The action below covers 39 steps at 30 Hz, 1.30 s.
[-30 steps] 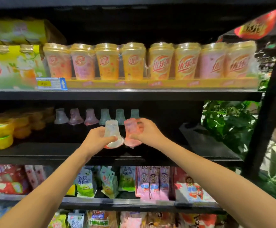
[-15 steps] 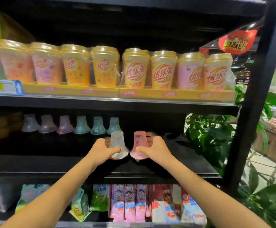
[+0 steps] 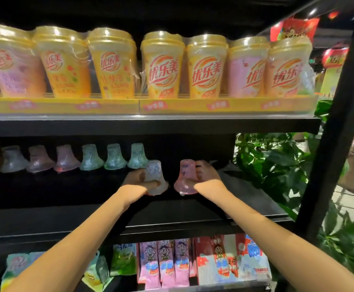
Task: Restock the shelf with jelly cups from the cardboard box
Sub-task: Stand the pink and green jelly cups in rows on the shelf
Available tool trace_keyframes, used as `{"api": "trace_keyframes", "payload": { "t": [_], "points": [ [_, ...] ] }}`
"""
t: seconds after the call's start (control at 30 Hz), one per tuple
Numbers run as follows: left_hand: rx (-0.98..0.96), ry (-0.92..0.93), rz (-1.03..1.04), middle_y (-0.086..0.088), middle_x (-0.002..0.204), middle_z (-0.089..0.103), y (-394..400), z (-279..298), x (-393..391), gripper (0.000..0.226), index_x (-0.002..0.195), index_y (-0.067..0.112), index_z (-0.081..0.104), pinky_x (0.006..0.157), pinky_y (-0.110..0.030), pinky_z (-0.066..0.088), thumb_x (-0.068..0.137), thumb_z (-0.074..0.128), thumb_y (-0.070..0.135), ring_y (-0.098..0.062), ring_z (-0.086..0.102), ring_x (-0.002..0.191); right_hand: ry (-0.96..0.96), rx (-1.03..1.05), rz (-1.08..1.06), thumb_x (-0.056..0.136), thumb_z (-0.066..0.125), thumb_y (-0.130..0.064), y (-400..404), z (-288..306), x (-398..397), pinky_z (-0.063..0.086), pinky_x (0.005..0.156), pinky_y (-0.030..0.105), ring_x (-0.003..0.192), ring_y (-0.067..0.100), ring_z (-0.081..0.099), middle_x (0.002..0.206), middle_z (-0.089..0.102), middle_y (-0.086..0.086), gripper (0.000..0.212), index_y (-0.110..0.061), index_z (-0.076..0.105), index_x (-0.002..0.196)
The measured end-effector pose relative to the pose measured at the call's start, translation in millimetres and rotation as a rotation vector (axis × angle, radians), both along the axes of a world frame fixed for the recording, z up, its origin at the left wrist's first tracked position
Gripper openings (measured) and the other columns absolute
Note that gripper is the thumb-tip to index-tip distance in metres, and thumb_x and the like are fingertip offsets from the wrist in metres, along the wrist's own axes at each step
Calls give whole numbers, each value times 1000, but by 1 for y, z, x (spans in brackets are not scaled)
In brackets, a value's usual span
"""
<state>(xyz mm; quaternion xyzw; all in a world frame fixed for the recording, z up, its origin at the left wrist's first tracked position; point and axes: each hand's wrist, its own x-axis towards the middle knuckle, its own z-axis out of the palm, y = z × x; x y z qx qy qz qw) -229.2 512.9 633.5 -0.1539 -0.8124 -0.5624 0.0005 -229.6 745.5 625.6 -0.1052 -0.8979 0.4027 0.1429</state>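
Both arms reach into the black middle shelf. My left hand grips a clear white jelly cup, held upside down with its wide end low. My right hand grips a pink jelly cup the same way, just to the right of the white one. Both cups hover at or just above the shelf surface; contact is unclear. A row of several upside-down jelly cups, white, pink and green, stands further back on the left. The cardboard box is out of view.
Above, a yellow tray holds large milk-tea cups. Below hang snack packets. A black upright post bounds the shelf on the right, with green plant leaves beyond it.
The view has shifted right and closer to the shelf. Both hands have carried their cups deeper in, toward the right end of the back row, and the two cups are now slightly further apart.
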Motion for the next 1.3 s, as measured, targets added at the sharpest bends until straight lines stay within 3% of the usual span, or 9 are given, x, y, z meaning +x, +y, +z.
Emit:
{"api": "trace_keyframes", "payload": {
  "t": [0.13,0.23,0.4,0.5,0.6,0.67,0.8,1.13,1.3],
  "points": [
    [13,11,-10,-2,101,71,6,-4,-5,32,112,7,65,61,-7,48,82,76,8,1,66,77,12,128,19,73,83,-34,0,-5,-2,52,87,28,99,20,67,107,67,1,53,-13,59,116],
    [-20,11,-14,-6,106,70,7,-5,-8,35,113,8,63,77,-21,52,81,77,14,-10,68,90,26,68,32,79,81,-25,-2,-7,4,48,84,15,108,23,65,112,62,-1,54,-10,54,123],
    [-180,28,-12,1,121,64,-2,-4,-9,56,127,18,56,93,-31,49,78,80,33,-14,63,105,16,114,92,80,79,-24,-6,5,31,42,105,37,127,26,51,138,51,7,78,-17,37,145],
    [-290,202,66,-3,136,52,-17,-8,5,62,140,15,45,101,-27,39,85,71,24,-21,52,124,124,156,73,86,68,-16,-3,4,56,42,99,26,121,15,52,131,53,1,61,-17,43,141],
    [-505,472,68,-1,115,61,-31,-16,24,40,124,14,56,88,-29,46,90,62,32,-21,60,104,137,351,45,94,57,-29,-3,-4,76,41,62,23,76,10,58,87,62,-2,18,-12,61,95],
    [-662,588,-2,-2,105,64,-34,-22,31,34,114,14,61,83,-35,49,93,55,40,-20,61,96,156,464,81,96,53,-30,-3,-10,84,32,56,29,64,13,51,68,53,-2,29,-15,50,72],
    [-734,686,-120,-1,124,60,-28,-26,36,45,132,18,54,94,-33,46,95,51,43,-19,56,112,163,643,189,100,49,-34,-4,-16,90,29,60,22,72,8,45,72,42,-15,20,-26,44,83],
    [-738,627,-117,-2,116,60,-20,-28,26,40,115,15,64,84,-33,50,94,51,46,-19,59,99,164,723,203,100,47,-40,-1,-20,81,37,63,27,74,10,53,82,55,-7,28,-20,66,102],
    [-660,559,-171,6,143,43,-18,-30,8,50,140,20,50,104,-16,30,95,52,43,-9,39,130,109,688,225,97,42,-45,3,-19,68,47,69,28,76,10,59,91,64,-6,36,-23,68,109]
  ]
}}
